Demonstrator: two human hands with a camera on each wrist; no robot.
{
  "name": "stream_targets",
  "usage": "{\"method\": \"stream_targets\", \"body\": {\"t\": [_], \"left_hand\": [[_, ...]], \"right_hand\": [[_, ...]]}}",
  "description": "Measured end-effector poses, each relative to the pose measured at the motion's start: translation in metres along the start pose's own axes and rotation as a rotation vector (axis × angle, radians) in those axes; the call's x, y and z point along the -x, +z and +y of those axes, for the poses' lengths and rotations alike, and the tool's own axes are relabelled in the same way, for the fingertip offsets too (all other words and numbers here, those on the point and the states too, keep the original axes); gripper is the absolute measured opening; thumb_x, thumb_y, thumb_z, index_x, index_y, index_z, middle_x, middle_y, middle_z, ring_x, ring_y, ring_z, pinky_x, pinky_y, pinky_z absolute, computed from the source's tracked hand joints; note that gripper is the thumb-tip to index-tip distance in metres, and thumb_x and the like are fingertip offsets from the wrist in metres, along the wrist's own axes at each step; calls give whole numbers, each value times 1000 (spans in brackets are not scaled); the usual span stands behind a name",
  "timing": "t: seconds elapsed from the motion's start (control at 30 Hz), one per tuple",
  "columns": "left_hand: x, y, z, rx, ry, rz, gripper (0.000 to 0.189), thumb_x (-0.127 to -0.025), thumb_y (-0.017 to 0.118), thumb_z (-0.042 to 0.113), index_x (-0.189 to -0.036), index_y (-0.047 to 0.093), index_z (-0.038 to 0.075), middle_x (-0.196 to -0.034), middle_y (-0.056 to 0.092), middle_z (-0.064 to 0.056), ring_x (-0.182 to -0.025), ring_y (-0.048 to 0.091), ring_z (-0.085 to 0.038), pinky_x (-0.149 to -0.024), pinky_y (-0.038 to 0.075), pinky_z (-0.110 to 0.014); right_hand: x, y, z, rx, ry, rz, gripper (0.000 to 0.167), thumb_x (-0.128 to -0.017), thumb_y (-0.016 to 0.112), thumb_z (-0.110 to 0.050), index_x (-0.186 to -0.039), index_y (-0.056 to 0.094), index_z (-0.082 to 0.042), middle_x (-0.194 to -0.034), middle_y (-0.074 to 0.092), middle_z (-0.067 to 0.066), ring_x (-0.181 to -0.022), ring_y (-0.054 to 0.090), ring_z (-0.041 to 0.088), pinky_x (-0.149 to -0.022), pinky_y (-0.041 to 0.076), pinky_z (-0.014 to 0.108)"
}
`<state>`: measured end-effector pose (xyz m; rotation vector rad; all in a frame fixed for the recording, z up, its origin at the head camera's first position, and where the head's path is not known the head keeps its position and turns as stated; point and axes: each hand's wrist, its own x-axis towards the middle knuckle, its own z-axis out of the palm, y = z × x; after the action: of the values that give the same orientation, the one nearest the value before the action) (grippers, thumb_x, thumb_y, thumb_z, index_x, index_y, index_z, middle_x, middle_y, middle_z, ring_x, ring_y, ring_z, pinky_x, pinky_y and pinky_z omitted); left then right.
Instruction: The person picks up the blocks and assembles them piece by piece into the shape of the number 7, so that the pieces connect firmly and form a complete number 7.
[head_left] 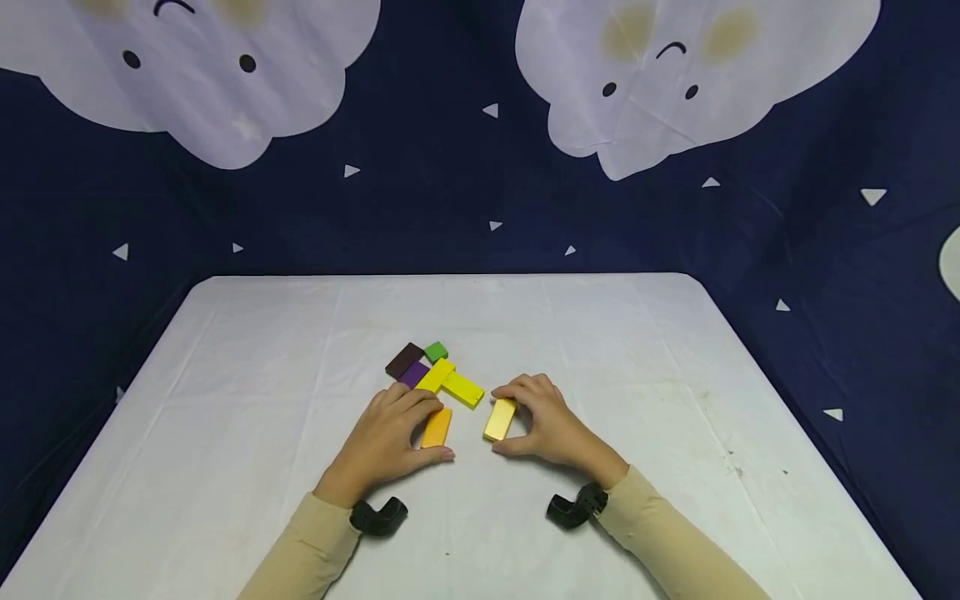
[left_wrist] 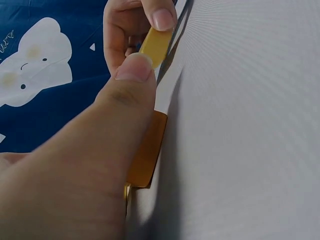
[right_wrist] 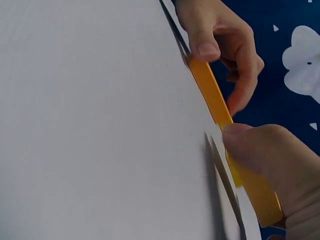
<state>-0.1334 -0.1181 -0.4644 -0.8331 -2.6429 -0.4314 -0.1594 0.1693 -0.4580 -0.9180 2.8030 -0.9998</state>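
Around an orange block (head_left: pixel 437 428) curls my left hand (head_left: pixel 388 429), thumb at its near end and fingertips at its far end. My right hand (head_left: pixel 546 421) pinches a shiny gold-yellow block (head_left: pixel 499 419) lengthwise between thumb and fingers. In the left wrist view, my left thumb (left_wrist: pixel 120 105) runs beside the orange block (left_wrist: pixel 149 150), and the other hand's block (left_wrist: pixel 157 47) shows beyond it. The right wrist view has the gold-yellow block (right_wrist: pixel 260 200) partly covered by my right thumb (right_wrist: pixel 270 145), with the orange block (right_wrist: pixel 209 87) farther off.
Just beyond my hands lie two bright yellow blocks, one slanted (head_left: pixel 435 376) and one to its right (head_left: pixel 463 389). Purple (head_left: pixel 414 374), dark brown (head_left: pixel 405 360) and green (head_left: pixel 436 352) blocks cluster behind them. Everything rests on a white-covered table (head_left: pixel 600 333) before a dark blue cloud-patterned cloth (head_left: pixel 420 217).
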Motion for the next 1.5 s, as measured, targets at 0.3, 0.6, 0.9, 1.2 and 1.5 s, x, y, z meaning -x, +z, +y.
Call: {"method": "stream_targets", "body": {"t": [0.3,0.6,0.9,1.2,1.5], "left_hand": [[0,0,1,3,1,-2,71,-72,71,73,-116,71,17,-116,69,2,-104,53,-19,-91,45,-39],[0,0,0,15,4,2,70,-72,71,73,-115,71,18,-117,68,2,-104,53,-19,-91,44,-40],[0,-1,0,14,-8,-12,70,-74,69,73,-117,70,18,-118,68,2,-106,53,-20,-93,43,-40],[0,-1,1,18,-18,-27,70,-75,69,73,-118,70,18,-119,68,2,-108,53,-20,-94,43,-41],[0,0,0,37,-31,-33,70,-75,69,73,-118,69,18,-119,68,2,-109,53,-21,-94,44,-42]], "right_hand": [[16,-14,12,14,18,32,70,-68,91,-40,-129,62,-20,-119,57,-14,-109,41,11,-96,33,39],[38,-21,18,13,32,8,69,-70,89,-42,-131,61,-23,-121,55,-17,-110,41,9,-96,35,40],[48,-19,17,11,19,29,68,-71,88,-44,-130,61,-24,-121,56,-17,-109,41,8,-95,33,39],[53,-17,16,39,46,32,68,-72,85,-50,-130,60,-25,-120,56,-16,-108,40,9,-96,31,40],[55,-16,14,53,74,45,70,-72,85,-53,-133,60,-28,-119,52,-13,-106,38,9,-92,33,37]]}}
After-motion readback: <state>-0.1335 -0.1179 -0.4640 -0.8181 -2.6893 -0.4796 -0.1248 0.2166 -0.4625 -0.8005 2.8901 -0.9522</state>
